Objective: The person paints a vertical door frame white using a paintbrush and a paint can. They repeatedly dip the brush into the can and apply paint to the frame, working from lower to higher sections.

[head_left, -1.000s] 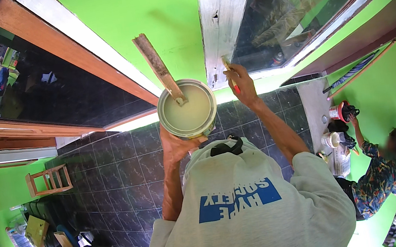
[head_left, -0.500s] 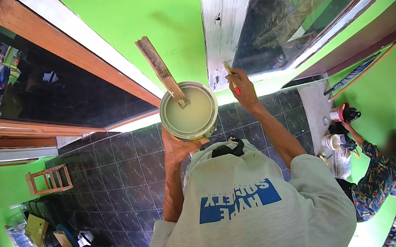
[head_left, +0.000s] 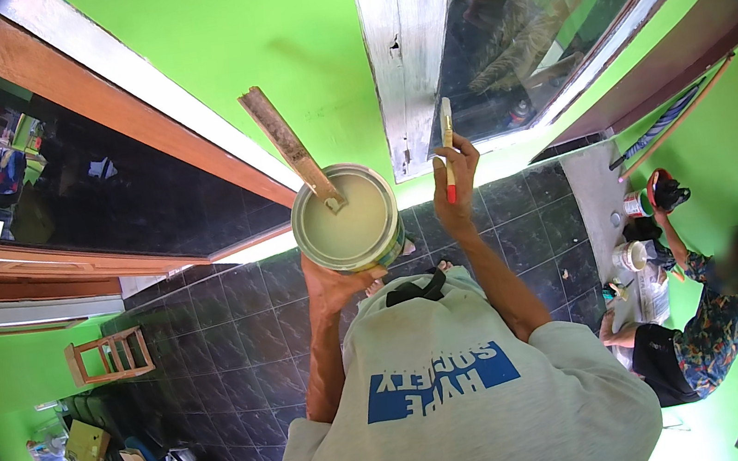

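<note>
My left hand (head_left: 335,283) grips the side of a round paint can (head_left: 395,244) from below. Pale, creamy paint (head_left: 359,224) shows inside it. A flat wooden stick (head_left: 288,143) leans out over the can's far rim, its lower end in the paint. To the right, my right hand (head_left: 460,183) pinches a paintbrush (head_left: 447,138) with a red-tipped handle, bristles pointing up. The bristles overlap the window glass (head_left: 494,83), beside the whitish, streaky wooden post (head_left: 406,53); I cannot tell whether they touch anything.
Behind the can stands a green wall (head_left: 267,20), with a brown-framed dark window (head_left: 118,161) on the left. Black tiles (head_left: 244,340) cover the floor. A small wooden stool (head_left: 111,356) stands at left. At right another person (head_left: 717,324) crouches by several tubs and a white bucket (head_left: 629,257).
My right hand has drawn the brush away from the post's lower edge and turned it more upright. The can stays in my left hand. The co-worker's arm and body have shifted slightly.
</note>
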`<state>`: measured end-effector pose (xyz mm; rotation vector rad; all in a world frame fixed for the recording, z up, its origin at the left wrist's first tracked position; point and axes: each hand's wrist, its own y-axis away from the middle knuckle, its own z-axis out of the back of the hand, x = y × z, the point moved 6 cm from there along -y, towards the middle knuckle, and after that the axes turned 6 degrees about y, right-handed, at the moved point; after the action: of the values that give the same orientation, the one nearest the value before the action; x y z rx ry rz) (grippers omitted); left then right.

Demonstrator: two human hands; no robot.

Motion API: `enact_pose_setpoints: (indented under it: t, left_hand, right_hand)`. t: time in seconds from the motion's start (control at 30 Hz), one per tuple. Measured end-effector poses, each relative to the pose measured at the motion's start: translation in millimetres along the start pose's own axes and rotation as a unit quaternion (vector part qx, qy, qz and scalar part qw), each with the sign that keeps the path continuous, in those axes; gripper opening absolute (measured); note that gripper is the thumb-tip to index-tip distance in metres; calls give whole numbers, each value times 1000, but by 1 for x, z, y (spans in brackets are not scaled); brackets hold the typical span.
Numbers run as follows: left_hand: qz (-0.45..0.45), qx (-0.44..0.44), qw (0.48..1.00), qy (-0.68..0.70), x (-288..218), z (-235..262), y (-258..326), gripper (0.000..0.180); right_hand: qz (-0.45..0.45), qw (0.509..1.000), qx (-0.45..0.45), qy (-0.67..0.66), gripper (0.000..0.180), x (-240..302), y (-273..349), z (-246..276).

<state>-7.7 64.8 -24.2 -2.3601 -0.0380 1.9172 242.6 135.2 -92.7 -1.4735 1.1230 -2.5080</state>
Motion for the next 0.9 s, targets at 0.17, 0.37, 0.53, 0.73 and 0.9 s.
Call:
enact_pose_setpoints:
  t: [0.17,0.37,0.53,0.73,0.9]
  left_hand:
    - [17,8,1000,24,-6,-1,0,98]
    - [11,-6,998,56,-5,4,3,94]
    - [6,10,1000,27,-3,4,3,98]
    - [-22,26,999,-24,-2,8,0,92]
    - [0,30,999,-41,0,9,0,90]
  right_hand:
    - [7,998,-59,-17,19,-7,-10,-31]
    - [-25,998,-59,-20,16,-19,-10,-18]
    - [24,997,-68,16,15,-26,-32,-21]
    - [10,995,-98,-5,18,-36,-30,-11]
    - [18,997,-68,17,16,-33,-40,-14]
